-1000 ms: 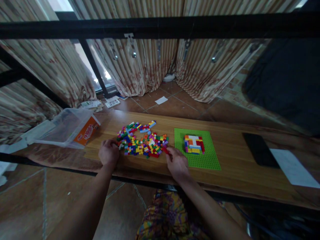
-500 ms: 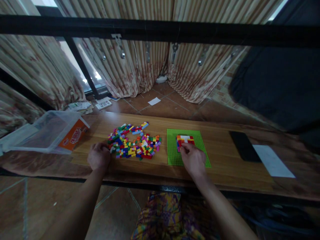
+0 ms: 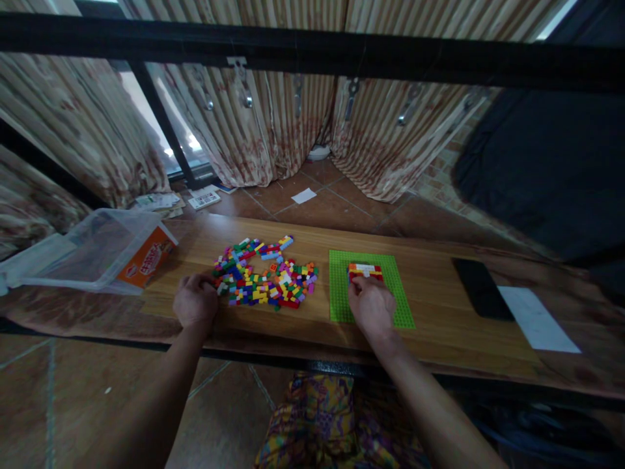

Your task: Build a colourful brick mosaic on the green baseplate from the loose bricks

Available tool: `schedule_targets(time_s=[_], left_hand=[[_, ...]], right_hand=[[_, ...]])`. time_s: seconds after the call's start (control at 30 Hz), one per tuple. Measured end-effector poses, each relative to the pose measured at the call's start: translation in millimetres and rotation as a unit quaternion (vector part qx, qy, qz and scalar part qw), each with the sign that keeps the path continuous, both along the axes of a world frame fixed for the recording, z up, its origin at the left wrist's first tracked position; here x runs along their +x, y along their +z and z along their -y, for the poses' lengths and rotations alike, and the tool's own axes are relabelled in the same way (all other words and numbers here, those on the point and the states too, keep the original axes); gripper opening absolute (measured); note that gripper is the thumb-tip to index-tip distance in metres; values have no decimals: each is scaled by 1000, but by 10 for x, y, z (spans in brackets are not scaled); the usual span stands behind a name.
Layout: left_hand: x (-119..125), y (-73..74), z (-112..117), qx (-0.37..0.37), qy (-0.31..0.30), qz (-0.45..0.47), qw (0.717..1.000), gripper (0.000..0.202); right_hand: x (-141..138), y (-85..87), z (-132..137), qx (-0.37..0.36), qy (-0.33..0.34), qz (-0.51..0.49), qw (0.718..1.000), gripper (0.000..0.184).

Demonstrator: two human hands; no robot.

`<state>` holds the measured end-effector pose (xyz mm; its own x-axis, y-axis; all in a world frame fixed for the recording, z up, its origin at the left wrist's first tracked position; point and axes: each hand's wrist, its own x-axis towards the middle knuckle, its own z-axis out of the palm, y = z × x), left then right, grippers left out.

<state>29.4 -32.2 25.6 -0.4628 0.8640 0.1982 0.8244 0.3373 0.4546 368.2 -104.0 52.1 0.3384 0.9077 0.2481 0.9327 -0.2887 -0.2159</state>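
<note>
Right hand [image 3: 372,305] crossed tabletop [image 3: 434,293] to baseplate [image 3: 338,293].

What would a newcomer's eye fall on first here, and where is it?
Probably the multicoloured loose bricks, spread on the wooden tabletop beside the left hand. Next, the bright green baseplate to their right, with the right hand at a small brick build on it. At the tabletop's left end, a clear bin shows an orange panel.

The table [image 3: 439,293] bears loose bricks [image 3: 258,295], a green baseplate [image 3: 339,293], clear bin [image 3: 149,258], white sheet [image 3: 540,319] and, apparently, a black phone [image 3: 482,288].
</note>
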Motion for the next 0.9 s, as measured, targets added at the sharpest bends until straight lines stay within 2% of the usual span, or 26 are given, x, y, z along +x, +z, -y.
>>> schedule_targets(time_s=[0.33,0.57,0.9], left_hand=[[13,11,6,-4,2,-10,1000,24],[8,1,2,-1,2,-9,1000,24],[15,9,12,-1,-4,-10,1000,24]], right_hand=[[-28,-7,4,5,-7,-2,1000,23],[-52,34,-28,-25,-26,-6,999,25],[-47,14,-39,-21,-16,20,999,25]])
